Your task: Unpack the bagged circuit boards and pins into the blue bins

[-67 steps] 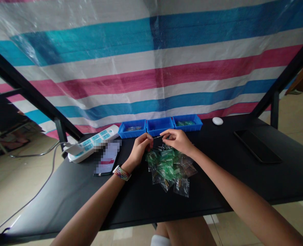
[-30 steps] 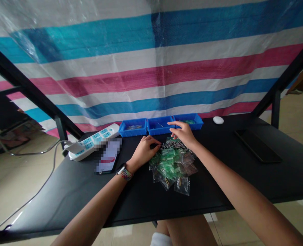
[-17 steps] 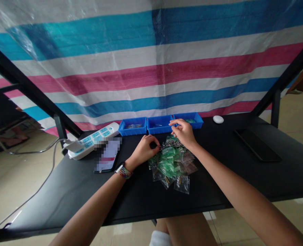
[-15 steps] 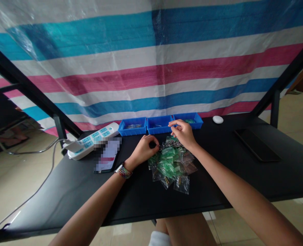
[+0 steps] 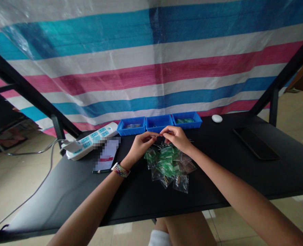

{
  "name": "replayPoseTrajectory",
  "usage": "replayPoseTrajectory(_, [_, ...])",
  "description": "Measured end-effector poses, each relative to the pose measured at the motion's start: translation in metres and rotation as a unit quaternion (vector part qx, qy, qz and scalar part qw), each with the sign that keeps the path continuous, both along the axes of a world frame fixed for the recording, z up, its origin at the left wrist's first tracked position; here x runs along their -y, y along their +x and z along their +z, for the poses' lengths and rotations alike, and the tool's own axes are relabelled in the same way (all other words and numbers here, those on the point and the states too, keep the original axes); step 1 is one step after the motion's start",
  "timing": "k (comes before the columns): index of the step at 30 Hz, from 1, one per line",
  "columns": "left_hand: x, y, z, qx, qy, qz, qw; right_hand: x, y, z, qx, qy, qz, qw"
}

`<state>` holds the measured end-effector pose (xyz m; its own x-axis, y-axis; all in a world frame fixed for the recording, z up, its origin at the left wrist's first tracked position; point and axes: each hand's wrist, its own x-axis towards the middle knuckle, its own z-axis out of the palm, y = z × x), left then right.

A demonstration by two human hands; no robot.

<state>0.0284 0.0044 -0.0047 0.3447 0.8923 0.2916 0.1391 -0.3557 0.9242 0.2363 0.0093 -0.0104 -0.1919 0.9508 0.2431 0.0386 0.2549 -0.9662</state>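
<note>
My left hand and my right hand meet fingertip to fingertip just in front of the blue trays. Each is closed in a pinch; whatever sits between the fingers is too small to make out. Beneath and in front of them lies a heap of small green plastic pieces, mixed with clear plastic bags. Some bags hold thin brass-coloured pins. Thin silvery metal pieces lie at the back of the heap, partly hidden by my hands.
Behind the hands stand the left blue tray, middle blue tray and right blue tray, each with small parts. A power strip and a phone lie left. A white oval object and dark phone lie right.
My right hand has come down and left from the right tray to meet my left hand. My left hand has risen slightly, its fingers now stretched toward the right fingertips.
</note>
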Motion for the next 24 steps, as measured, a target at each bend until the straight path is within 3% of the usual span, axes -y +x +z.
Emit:
replayPoseTrajectory(8, [0.004, 0.005, -0.002, -0.001, -0.003, 0.038, 0.999, 0.002, -0.002, -0.003, 0.043, -0.013, 0.061, 0.997])
replayPoseTrajectory(14, [0.006, 0.006, 0.004, 0.003, 0.0, 0.058, 0.998, 0.003, -0.001, 0.002, 0.01, -0.002, 0.048, 0.999])
replayPoseTrajectory(24, [-0.004, -0.002, -0.005, 0.053, -0.092, 0.042, 0.994, 0.003, 0.003, 0.006, -0.015, 0.036, 0.002, 0.999])
